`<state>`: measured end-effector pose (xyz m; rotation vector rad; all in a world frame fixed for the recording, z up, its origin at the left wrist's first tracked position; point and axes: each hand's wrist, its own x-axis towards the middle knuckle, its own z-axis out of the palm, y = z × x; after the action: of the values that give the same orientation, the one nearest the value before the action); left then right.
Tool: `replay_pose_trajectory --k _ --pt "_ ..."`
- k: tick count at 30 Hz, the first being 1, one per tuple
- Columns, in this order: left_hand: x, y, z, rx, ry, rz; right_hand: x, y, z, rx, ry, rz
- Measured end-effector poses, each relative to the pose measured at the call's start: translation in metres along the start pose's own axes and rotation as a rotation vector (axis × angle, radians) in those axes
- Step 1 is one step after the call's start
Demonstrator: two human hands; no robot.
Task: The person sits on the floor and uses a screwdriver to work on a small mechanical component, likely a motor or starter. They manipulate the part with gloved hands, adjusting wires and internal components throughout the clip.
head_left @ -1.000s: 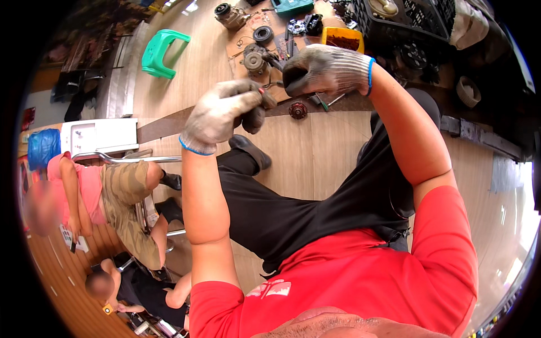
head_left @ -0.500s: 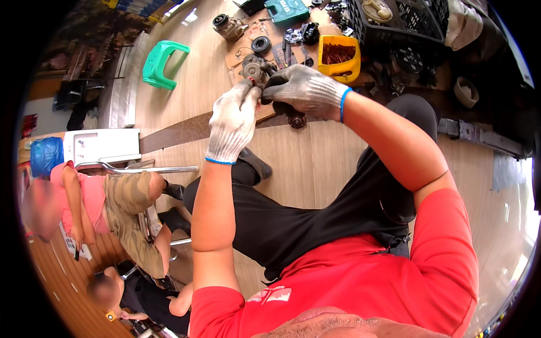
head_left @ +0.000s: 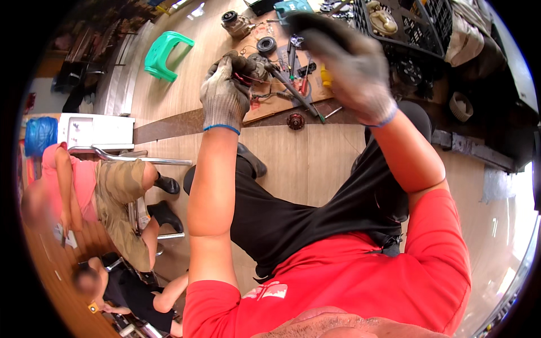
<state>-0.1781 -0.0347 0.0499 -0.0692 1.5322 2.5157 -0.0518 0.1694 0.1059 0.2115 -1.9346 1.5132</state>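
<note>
My left hand (head_left: 225, 98), in a grey-white knit glove with a blue cuff, is closed at a grey metal machine part (head_left: 260, 67). A bit of red shows by its fingers; what they hold is hidden. My right hand (head_left: 360, 73), gloved alike, is raised to the right, apart from the left. Motion smears its fingers. Between the hands a long dark bar-like tool (head_left: 293, 90) slants down from the metal part. Several hand tools lie beside it, among them pliers with red handles (head_left: 304, 87). A dark red round part (head_left: 296, 121) sits nearer me.
A cardboard sheet (head_left: 270, 110) lies under the parts. A black ring-shaped pulley (head_left: 266, 45) and another metal unit (head_left: 236, 24) lie farther off. A black crate (head_left: 434, 34) stands far right, a green stool (head_left: 163, 55) left. Two people (head_left: 73, 174) sit at the left.
My right hand has left the spot beside the left hand and swung right, now covering most of the yellow container. My left hand has shifted slightly left and turned. The slanting tool is now exposed.
</note>
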Motion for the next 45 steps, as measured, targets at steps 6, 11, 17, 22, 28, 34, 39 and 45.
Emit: replay_pose_trajectory --k 6,11,17,22,28,34,39,45 --pt "-0.004 0.017 0.010 -0.122 0.045 -0.106 0.002 0.015 -0.050 0.246 0.298 -0.152" --pt "-0.013 0.026 0.016 -0.240 -0.012 -0.145 -0.024 0.021 -0.026 0.161 0.003 0.606" --pt "-0.015 0.026 0.022 -0.177 -0.111 -0.177 -0.060 0.016 0.001 0.891 -0.764 1.133" --pt "-0.020 0.031 0.018 -0.236 -0.287 -0.207 -0.028 0.007 -0.010 0.268 -0.553 0.929" --pt "-0.005 0.046 0.008 -0.314 -0.019 -0.164 -0.029 -0.040 -0.053 -0.361 -0.194 0.079" --pt "-0.014 0.041 0.004 0.509 -0.341 -0.161 -0.058 -0.093 -0.098 -1.035 -0.708 -0.316" --pt "0.023 0.009 0.001 1.214 0.056 0.218 -0.127 -0.132 -0.112 -1.248 -1.043 -0.196" --pt "0.138 -0.019 -0.055 -0.150 -0.340 -0.158 -0.295 -0.114 -0.227 -1.205 -0.857 0.424"
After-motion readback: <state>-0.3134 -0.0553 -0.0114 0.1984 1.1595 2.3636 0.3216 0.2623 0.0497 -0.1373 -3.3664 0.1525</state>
